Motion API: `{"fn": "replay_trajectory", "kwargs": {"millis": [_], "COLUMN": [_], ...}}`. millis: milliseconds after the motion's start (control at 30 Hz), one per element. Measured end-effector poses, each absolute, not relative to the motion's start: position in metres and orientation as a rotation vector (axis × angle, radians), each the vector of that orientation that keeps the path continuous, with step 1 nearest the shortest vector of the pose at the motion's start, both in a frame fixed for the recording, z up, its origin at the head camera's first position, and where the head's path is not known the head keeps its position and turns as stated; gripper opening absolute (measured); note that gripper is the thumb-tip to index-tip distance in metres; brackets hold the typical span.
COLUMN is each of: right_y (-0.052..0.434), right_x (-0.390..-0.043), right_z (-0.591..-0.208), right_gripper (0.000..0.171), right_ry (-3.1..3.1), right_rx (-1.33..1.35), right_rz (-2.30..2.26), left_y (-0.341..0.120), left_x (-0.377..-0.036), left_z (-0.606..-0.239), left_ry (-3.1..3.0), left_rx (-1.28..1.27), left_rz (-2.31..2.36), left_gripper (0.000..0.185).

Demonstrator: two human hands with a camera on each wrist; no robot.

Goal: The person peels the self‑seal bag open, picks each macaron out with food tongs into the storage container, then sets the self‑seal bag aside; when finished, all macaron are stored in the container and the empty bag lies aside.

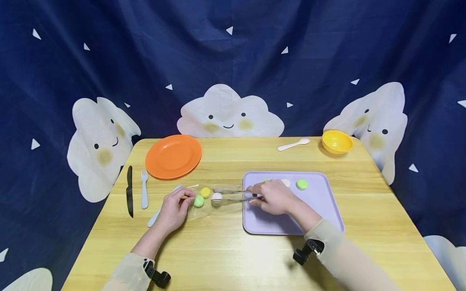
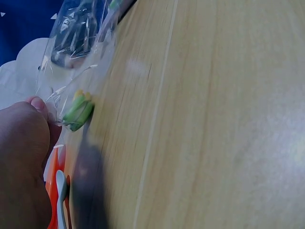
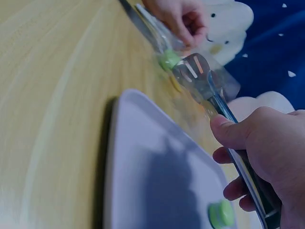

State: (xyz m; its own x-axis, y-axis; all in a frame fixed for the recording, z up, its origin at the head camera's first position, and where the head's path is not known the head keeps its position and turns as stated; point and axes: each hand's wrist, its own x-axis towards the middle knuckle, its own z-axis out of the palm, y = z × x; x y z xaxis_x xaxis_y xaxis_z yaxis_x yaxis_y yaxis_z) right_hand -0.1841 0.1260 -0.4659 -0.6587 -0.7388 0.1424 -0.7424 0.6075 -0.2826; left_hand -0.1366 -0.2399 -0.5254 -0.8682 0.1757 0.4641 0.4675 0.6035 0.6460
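Near the table's middle, my left hand [image 1: 173,210] pinches the closed end of a clear plastic bag [image 1: 204,213] between thumb and fingers. Inside the bag are a green macaron [image 1: 198,201], a yellow macaron [image 1: 205,192] and a pale pink macaron [image 1: 216,195]. My right hand [image 1: 274,197] grips metal tongs [image 1: 234,200] whose slotted ends reach into the bag, around the pale pink macaron. That hand is above a lilac tray [image 1: 255,226]. On the tray lie a green macaron [image 1: 301,184], a pale one [image 1: 286,182] and another green one, mostly hidden by the hand.
An orange plate [image 1: 173,157] sits back left, with a black knife [image 1: 129,192] and a pale blue fork [image 1: 144,190] in front. Another pale blue utensil [image 1: 153,218] is partly under my left hand. A white spoon [image 1: 293,144] and a yellow bowl [image 1: 337,142] stand back right.
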Motion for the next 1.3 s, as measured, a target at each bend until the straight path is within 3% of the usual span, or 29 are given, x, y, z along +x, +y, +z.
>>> {"fn": "replay_trajectory", "kwargs": {"millis": [367,700,1300], "right_y": [0.184,0.235,0.266], "right_x": [-0.173,-0.16,-0.149], "right_z": [-0.451,-0.451,-0.472], "right_gripper": [0.027,0.035,0.039], "right_ry": [-2.804,-2.815,-2.883], "right_rx": [1.177,1.06,0.965], "right_rz": [0.503,0.522,0.477], "left_y": [-0.242,-0.241,-0.24], "left_x": [-0.135,-0.135,-0.136], "left_z": [-0.526,-0.527,-0.526], "left_ry": [-2.48,-2.471,-2.475], "left_rx": [-0.506,-0.519,-0.506], "left_rz": [-1.132,-1.144,-1.146], "left_gripper": [0.016,0.016,0.017]}}
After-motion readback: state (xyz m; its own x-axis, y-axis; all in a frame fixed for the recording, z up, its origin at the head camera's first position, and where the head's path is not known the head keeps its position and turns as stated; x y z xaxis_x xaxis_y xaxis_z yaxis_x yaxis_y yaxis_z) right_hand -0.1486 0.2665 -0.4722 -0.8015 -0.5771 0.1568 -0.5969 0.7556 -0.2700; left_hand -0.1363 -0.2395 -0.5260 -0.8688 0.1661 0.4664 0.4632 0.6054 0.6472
